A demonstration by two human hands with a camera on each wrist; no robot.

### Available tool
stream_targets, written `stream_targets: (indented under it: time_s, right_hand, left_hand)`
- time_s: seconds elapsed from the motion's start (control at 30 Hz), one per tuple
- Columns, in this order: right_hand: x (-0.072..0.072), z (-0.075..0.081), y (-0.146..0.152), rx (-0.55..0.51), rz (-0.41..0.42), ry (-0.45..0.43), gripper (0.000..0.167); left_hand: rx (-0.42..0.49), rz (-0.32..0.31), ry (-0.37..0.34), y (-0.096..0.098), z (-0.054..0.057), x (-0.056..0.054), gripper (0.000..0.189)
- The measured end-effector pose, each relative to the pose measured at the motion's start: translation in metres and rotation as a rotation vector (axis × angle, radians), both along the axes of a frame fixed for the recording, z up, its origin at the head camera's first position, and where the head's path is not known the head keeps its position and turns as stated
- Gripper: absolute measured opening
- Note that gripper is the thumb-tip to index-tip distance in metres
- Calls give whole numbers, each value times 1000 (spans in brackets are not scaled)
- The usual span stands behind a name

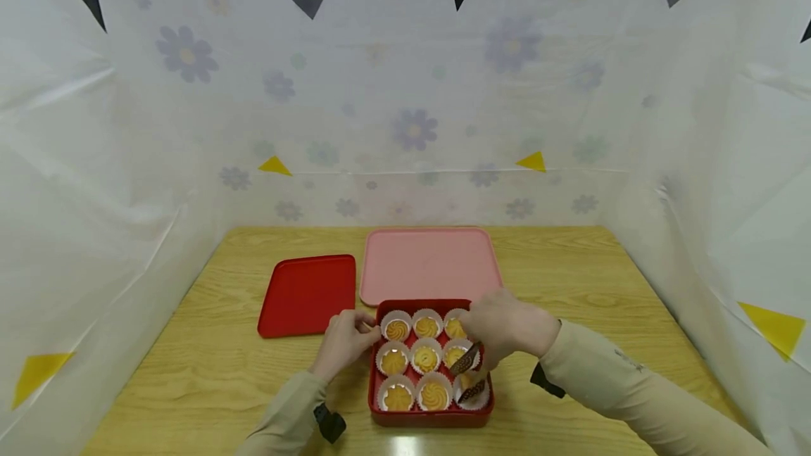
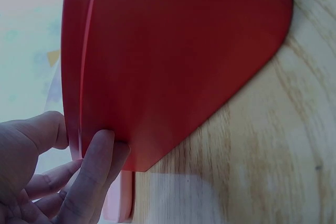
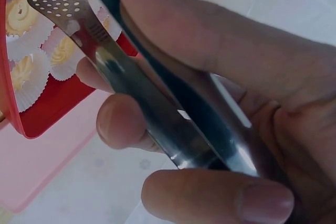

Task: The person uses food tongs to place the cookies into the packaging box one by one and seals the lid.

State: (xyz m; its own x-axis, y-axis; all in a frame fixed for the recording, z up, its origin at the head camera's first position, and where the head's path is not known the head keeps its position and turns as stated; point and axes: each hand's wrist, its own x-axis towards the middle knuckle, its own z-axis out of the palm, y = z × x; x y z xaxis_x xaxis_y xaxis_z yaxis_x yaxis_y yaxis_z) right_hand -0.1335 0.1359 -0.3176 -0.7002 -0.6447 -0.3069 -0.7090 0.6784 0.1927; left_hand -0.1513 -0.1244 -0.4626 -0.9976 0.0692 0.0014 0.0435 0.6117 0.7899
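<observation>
A red box [image 1: 431, 419] holds rows of swirled butter cookies [image 1: 426, 359] in white paper cups. My left hand [image 1: 345, 340] pinches the box's left wall near the far corner; the left wrist view has its fingers [image 2: 94, 166] against the outer wall [image 2: 168, 66]. Metal tongs [image 3: 173, 93] with perforated ends are gripped in my right hand [image 1: 510, 329], which hangs over the box's right side. The tong ends [image 1: 465, 359] are spread around a cookie at the near right cup [image 1: 481, 400]. Whether they press on it cannot be seen clearly.
A pink tray [image 1: 431, 262] lies behind the box. To the left is a flat red tray or lid [image 1: 310, 294]. All stand on a wooden table [image 1: 564, 273], with pale flowered sheeting [image 1: 355, 104] hanging around its back and sides.
</observation>
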Motion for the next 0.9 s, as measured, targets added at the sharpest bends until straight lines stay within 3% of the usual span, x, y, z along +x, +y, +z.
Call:
stream_targets:
  time_s: [0.17, 0.33, 0.7, 0.9]
  right_hand:
    - [0, 0, 3, -13, 4, -20, 72]
    - [1, 1, 4, -35, -36, -54, 61]
    - [14, 2, -16, 114, 76, 159, 44]
    - [18, -1, -21, 144, 69, 215, 46]
  left_hand:
    - [-7, 3, 1, 0, -1, -1, 12]
    - [-11, 4, 6, 0, -1, -2, 13]
    - [-15, 5, -10, -1, 1, -1, 14]
    - [-15, 1, -8, 0, 1, 0, 15]
